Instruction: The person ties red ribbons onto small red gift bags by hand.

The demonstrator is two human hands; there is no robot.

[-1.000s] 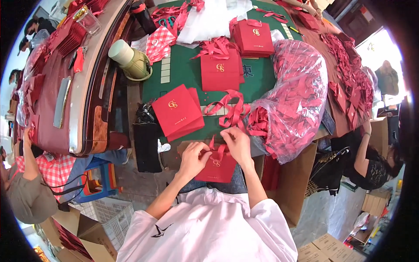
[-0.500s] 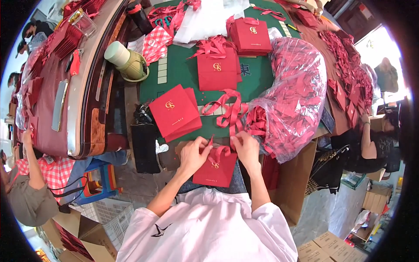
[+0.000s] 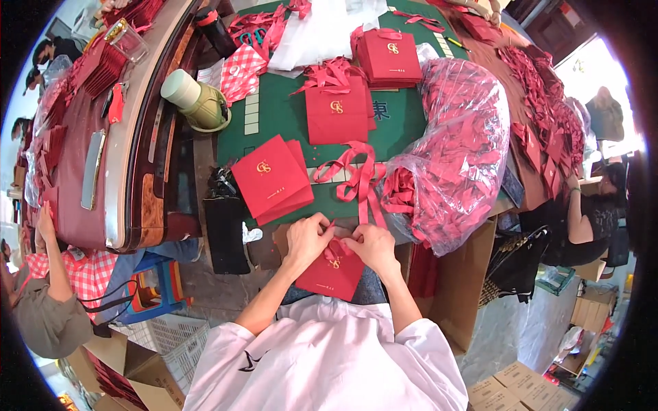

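Pinching narrow red fabric ribbon (image 3: 334,247), left hand (image 3: 308,240) and right hand (image 3: 374,248) close together at the square red paper bag's (image 3: 329,279) top edge!

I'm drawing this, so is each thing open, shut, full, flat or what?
Hands: pinching at ribbon
Front red bag: held near its top
Nearest tabletop bags: overlapping, flat
Clear plastic bag: stuffed with ribbons
Green flask: lid on
Loose ribbon: curled
Lower-left cardboard box: open
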